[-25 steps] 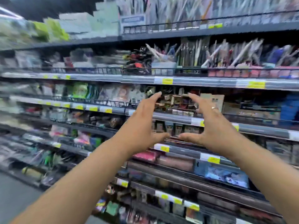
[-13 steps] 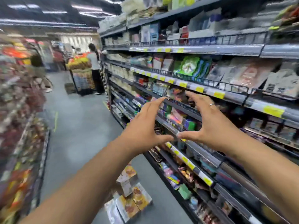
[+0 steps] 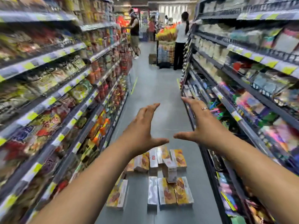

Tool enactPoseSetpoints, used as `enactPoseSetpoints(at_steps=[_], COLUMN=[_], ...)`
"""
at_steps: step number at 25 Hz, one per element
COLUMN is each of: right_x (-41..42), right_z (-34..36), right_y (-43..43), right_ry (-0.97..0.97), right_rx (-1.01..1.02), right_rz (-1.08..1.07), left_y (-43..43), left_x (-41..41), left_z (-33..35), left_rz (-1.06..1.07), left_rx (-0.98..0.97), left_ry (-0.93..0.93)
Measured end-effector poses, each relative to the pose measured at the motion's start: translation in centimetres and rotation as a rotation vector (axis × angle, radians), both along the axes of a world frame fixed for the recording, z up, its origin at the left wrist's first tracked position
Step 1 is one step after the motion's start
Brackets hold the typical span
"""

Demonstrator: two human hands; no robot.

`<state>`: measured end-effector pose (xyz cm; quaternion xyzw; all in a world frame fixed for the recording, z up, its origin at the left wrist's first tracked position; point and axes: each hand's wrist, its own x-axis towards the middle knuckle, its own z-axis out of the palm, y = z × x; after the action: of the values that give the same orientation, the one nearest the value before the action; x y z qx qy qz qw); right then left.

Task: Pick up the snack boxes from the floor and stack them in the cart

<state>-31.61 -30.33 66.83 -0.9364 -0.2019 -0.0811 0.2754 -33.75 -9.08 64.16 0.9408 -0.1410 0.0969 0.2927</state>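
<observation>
Swinging round: the view has left the shelf face and now runs straight down the aisle, and the snack boxes [image 3: 168,193] have slid from the bottom corner to dead centre. Left hand [image 3: 142,131] and right hand [image 3: 200,125] keep their pose: raised, fingers spread, thumbs pointing at each other without touching, holding nothing. The boxes lie scattered on the floor near the foot of the right-hand shelf [image 3: 242,120]. They look light and stiff, glossy and perhaps slippery, so best clasped across the long sides. No cart in view.
</observation>
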Motion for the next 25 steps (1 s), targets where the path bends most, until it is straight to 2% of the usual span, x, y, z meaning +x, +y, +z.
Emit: enactPoseSetpoints(at_steps=[4,13,18,25], right_x=[6.6,21.5,27.3,36.3], right_z=[-4.9,-16.3,-23.4,-36.7], right_y=[7.6,24.4,30.4,36.4], right_ry=[0.076,0.276,0.395,0.591], right_rx=[-0.015,-0.061,-0.073,-0.194], right_rz=[0.096,0.1,0.095,0.214], left_y=[7.2,25.0,30.1,34.0], left_x=[4.8,18.3,23.4,29.2], left_z=[-4.0,-14.1,-21.0,-33.9], left_rz=[0.171,0.315,0.353,0.516], left_rx=[-0.006,0.016,0.015,-0.039], left_ry=[0.085,0.3,0.455,0.672])
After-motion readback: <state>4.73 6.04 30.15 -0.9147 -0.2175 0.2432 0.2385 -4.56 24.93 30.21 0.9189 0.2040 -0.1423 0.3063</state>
